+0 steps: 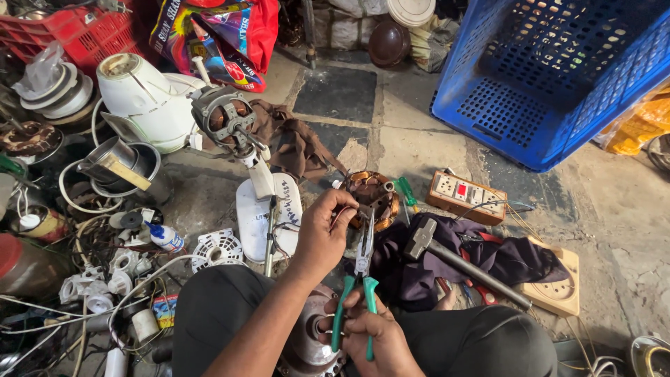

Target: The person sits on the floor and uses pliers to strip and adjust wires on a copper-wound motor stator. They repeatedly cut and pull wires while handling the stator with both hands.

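A person seated on a stone floor [419, 150] works on a copper-wound motor stator [375, 199], the left hand [322, 234] pinching a thin wire at the stator's edge while the right hand [377, 335] is closed around the green handles of a pair of pliers [361, 279], whose tips reach up to the winding. The stator sits on the floor just ahead of the person's knees, beside a dark purple cloth [488, 258] on which a hammer [464, 262] lies. A large blue plastic crate [558, 105] stands tilted at upper right; its visible inside shows only perforated walls. A red crate [77, 31] at upper left is partly cut off, its contents unclear. A steel pot [118, 164] at left holds a flat wooden strip. Around them lie a white fan housing with its exposed motor [223, 119], a wooden switch-and-socket board [466, 197], a green-handled screwdriver [406, 192], a brown rag [293, 139], white plastic parts and tangled cables. The floor is worn, stained slabs.
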